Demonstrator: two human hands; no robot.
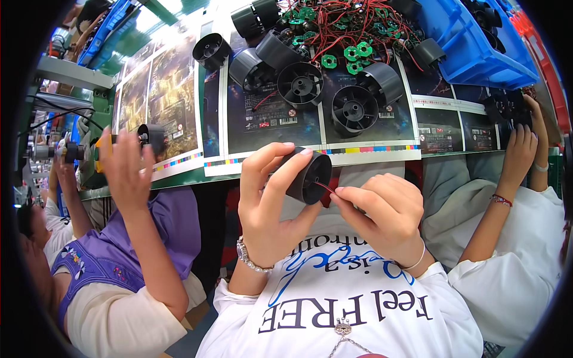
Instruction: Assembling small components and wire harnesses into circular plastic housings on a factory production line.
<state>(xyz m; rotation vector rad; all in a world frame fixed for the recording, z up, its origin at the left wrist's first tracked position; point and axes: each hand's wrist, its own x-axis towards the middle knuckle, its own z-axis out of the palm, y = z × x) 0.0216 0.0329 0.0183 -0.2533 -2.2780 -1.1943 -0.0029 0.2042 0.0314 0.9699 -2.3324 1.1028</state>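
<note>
Close to my chest, in front of the table edge, my left hand (268, 206) is wrapped around a black cylindrical fan housing (315, 174), which is tilted with its open end toward the right. A thin red wire (324, 187) comes out of that end. The fingertips of my right hand (385, 206) pinch the wire a short way from the housing. What lies inside the housing is too dark to make out.
On the table, several black fan housings (355, 111) lie on printed sheets (262, 134). Behind them are green circuit boards (358, 52) in a tangle of red wires (340, 27), beside a blue bin (477, 56). Co-workers' hands are raised at left (126, 170) and right (520, 146).
</note>
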